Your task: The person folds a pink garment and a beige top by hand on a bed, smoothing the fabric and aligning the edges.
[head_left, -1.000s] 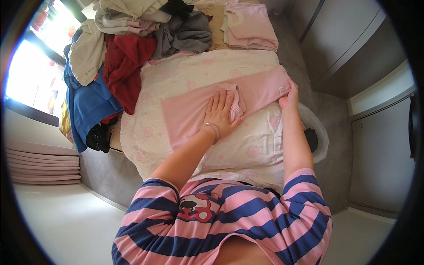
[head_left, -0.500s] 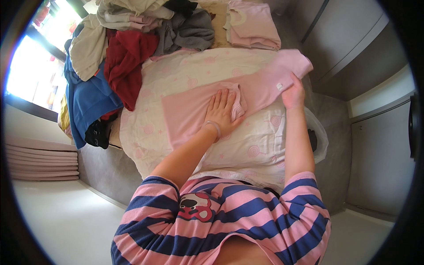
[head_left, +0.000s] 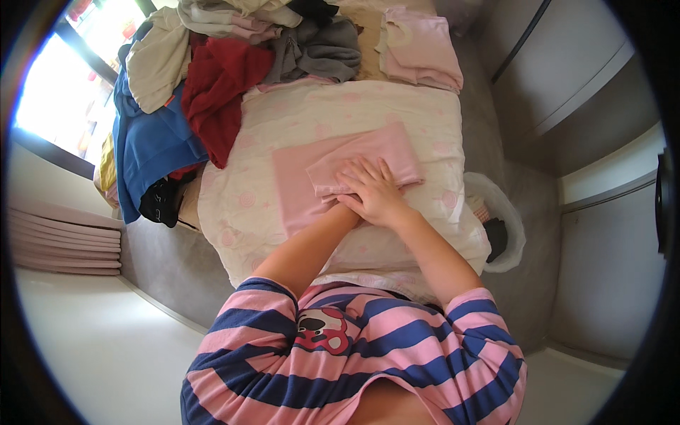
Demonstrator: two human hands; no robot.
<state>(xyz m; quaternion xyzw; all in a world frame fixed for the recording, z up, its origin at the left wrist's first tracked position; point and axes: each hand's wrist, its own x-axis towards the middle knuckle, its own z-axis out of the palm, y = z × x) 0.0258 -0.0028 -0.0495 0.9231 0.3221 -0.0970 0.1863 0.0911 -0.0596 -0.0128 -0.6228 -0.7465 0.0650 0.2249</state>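
Garment (head_left: 329, 156) (pink, part-folded) | under R hand (head_left: 374, 191), palm-down, fingers splayed | L hand hidden, state can't tell

right hand (head_left: 382, 200) lay palm down, fingers (head_left: 369, 168) extended and loosely spread, thumb (head_left: 352, 205) rested across the left forearm (head_left: 308, 248), which slanted up beneath the right hand, left hand was hidden, bare right forearm (head_left: 439, 251) sloped below and rightward of the right hand

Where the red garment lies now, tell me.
In the head view, the red garment lies at upper left, between the blue garment and the gray garment.
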